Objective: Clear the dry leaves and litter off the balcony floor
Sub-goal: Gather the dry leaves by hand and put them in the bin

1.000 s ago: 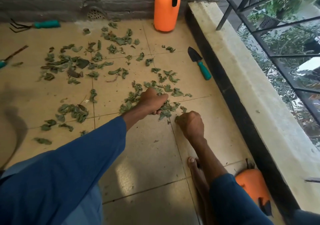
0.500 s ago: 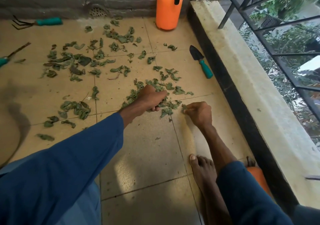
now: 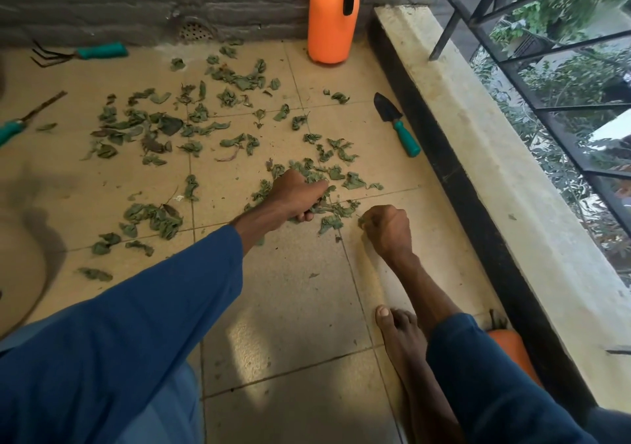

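Dry green leaves (image 3: 239,82) lie scattered over the beige tiled balcony floor (image 3: 290,307), thickest in the middle and towards the back wall. My left hand (image 3: 295,196) is down in a clump of leaves (image 3: 338,210), its fingers curled round some of them. My right hand (image 3: 387,230) is just to the right, low over the floor, fingers curled and pinching a few leaf bits at its front edge. More loose leaves (image 3: 153,216) lie to the left of my left arm.
An orange spray bottle (image 3: 333,20) stands by the back wall. A small trowel (image 3: 396,123) lies near the raised ledge (image 3: 495,170) on the right. A hand rake (image 3: 82,53) and another tool (image 3: 20,123) lie at the left. My bare foot (image 3: 399,338) rests by an orange object (image 3: 512,348).
My right hand went forward to the leaves at the tile joint, then curled its fingers again and drew slightly back. My left hand stayed in the clump, gripping leaves.
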{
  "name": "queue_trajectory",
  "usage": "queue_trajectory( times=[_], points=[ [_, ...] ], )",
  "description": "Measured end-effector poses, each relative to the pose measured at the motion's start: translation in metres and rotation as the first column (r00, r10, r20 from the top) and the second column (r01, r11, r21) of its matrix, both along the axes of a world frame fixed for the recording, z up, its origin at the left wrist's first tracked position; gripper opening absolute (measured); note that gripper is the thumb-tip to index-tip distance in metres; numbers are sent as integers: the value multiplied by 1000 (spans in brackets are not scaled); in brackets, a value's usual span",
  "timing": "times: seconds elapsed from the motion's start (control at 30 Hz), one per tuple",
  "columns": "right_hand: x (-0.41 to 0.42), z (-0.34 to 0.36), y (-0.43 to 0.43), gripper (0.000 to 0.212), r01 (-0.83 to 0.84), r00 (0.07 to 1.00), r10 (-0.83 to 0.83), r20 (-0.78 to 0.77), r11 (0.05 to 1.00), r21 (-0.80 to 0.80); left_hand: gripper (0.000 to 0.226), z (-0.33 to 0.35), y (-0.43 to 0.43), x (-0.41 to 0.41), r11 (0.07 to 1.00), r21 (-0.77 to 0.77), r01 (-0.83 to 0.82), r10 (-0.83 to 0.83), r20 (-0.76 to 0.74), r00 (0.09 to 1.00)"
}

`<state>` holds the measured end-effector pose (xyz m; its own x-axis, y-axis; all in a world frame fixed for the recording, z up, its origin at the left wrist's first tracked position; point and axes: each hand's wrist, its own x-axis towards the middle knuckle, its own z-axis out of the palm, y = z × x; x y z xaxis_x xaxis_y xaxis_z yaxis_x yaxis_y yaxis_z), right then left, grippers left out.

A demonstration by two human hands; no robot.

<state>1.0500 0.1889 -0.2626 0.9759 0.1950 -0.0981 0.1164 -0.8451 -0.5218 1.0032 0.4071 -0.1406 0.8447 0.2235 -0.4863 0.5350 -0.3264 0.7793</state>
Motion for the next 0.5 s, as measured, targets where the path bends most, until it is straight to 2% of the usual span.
queue_trajectory(
  times=[0.13,0.3,0.5],
  points=[
    [4,6,-1,27,48,999,-47,-28,998,51,27,1,0,0,1000,-2,-2,2,0,1000],
    [20,17,15,16,-76,997,75,14,995,58,26,2,4,-1,1000,1,-9,9,-2,1000],
    [27,11,38,13,-203,979,202,-20,974,-101,25,2,7,-2,999,21,-24,25,-6,1000]
  ],
)
